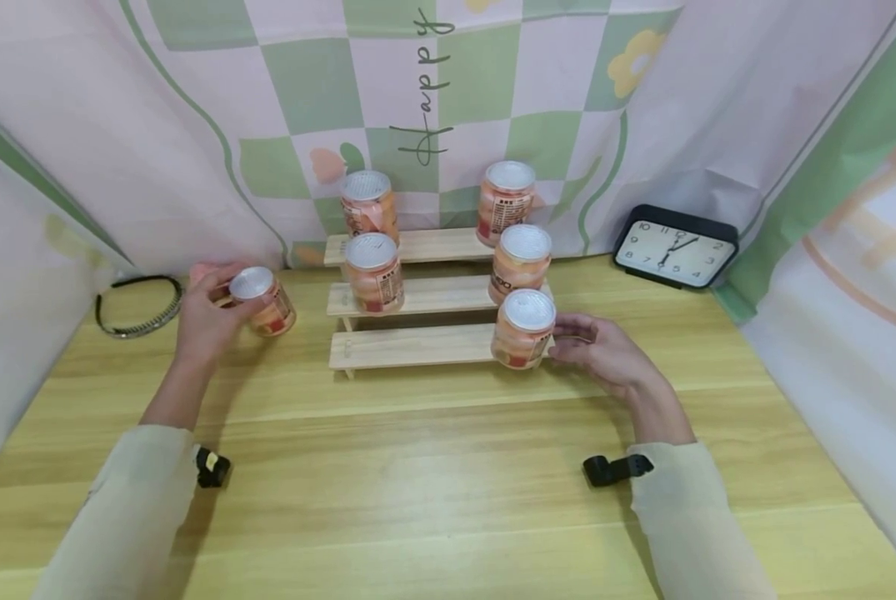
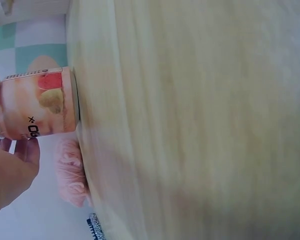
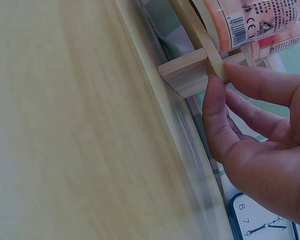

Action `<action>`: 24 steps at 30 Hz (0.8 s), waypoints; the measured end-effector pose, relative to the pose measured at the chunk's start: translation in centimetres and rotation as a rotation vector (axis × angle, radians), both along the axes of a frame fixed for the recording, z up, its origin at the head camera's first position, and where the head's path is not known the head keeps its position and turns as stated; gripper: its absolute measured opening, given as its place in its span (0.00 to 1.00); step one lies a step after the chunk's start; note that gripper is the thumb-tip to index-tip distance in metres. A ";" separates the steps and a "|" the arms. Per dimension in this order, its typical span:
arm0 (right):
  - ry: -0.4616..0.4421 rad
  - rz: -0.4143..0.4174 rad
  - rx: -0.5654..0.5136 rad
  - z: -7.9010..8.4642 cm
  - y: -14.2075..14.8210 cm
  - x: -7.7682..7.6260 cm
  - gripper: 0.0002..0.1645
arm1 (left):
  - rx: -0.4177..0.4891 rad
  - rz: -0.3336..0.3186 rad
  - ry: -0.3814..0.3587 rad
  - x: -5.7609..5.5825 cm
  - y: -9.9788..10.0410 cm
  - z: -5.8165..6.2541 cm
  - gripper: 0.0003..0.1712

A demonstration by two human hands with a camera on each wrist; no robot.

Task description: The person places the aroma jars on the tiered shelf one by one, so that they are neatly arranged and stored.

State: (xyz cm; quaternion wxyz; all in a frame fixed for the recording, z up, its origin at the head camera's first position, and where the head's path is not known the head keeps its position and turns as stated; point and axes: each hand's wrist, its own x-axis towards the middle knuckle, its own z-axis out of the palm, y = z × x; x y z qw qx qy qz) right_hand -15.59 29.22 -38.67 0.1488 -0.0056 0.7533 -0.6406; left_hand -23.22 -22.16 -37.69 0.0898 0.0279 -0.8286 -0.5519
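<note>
My left hand [image 1: 206, 321] grips a peach-coloured can [image 1: 275, 315] with a silver lid, upright left of the wooden tiered rack [image 1: 417, 347]. In the left wrist view the can's [image 2: 37, 105] base is right at the tabletop, fingers and thumb on either side near the lid. At the rack's right end my right hand [image 1: 605, 354] pinches the end of the lowest shelf [image 3: 216, 62] between thumb and fingertips. A matching can [image 1: 521, 337] stands on that shelf beside these fingers. Two cans stand on the middle shelf [image 1: 443, 294] and two on the top shelf [image 1: 436, 244], one towards each end.
A black-framed clock [image 1: 676, 248] stands at the back right. On the left lie a dark headband [image 1: 136, 329] and, behind my left hand, a crumpled pink cloth item [image 2: 72, 172]. A printed curtain [image 1: 478, 83] hangs close behind the rack.
</note>
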 end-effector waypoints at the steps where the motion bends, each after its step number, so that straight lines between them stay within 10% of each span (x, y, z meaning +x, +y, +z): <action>1: 0.001 0.001 0.000 0.0 0.0 0.0 0.40 | 0.005 0.003 -0.003 0.0 0.0 0.0 0.38; 24: -0.004 -0.007 0.000 0.0 -0.1 0.0 0.40 | 0.023 -0.043 0.058 1.9 0.9 1.3 0.35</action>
